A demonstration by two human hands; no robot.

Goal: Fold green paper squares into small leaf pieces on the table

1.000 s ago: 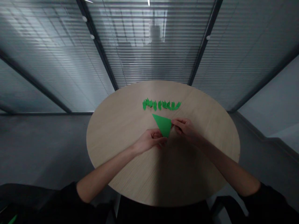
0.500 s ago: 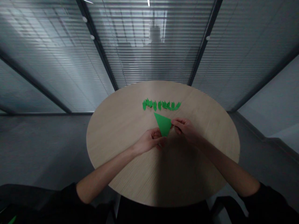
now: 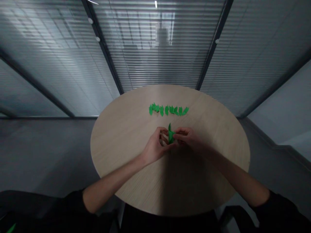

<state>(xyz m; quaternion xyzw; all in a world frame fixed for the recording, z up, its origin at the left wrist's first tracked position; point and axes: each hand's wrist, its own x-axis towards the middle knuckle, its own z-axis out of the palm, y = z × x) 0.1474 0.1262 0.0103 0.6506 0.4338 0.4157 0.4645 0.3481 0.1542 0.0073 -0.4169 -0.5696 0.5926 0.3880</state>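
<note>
A sheet of green paper (image 3: 171, 135), partly folded or curled so that it looks narrow, is held above the middle of the table between both hands. My left hand (image 3: 155, 145) is closed on its lower left side, thumb toward the bottom corner. At the paper's right edge, my right hand (image 3: 186, 136) pinches with thumb and fingers. Beyond the hands lies a row of several small green folded paper pieces (image 3: 166, 110) with pointed tips.
The round wooden table (image 3: 126, 129) stands before a glass wall with closed blinds (image 3: 145, 64), in which a dim reflection shows. Dark chair parts (image 3: 238, 213) are at the near edge. Something green (image 3: 11, 228) shows at the bottom left corner.
The green paper was a flat, broad triangle; now it is bent or folded and looks much narrower. My two hands have come closer together around it. The row of pieces stays put.
</note>
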